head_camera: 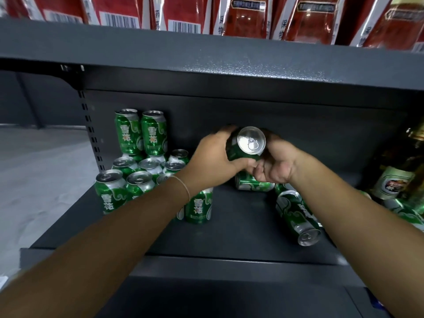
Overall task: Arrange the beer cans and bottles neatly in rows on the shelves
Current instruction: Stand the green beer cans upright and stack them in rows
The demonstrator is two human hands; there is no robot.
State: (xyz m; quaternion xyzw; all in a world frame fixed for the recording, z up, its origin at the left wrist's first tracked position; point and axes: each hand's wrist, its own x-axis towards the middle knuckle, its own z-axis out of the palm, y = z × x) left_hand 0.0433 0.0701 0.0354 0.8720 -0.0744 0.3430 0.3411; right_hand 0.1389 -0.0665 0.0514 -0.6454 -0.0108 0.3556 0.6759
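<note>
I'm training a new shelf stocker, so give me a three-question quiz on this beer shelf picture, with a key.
1. True or false: the held green can is gripped by the left hand and the right hand together.
2. Multiple choice: the fallen can nearest the shelf's front edge lies: A) left of the arms, B) by the right forearm, C) on the upper shelf.
3. Short answer: where do the upright cans stand grouped, and which two cans sit on top of others?

Key: 1 true. 2 B. 3 At the left end of the shelf; the two at the back, against the rear panel.
</note>
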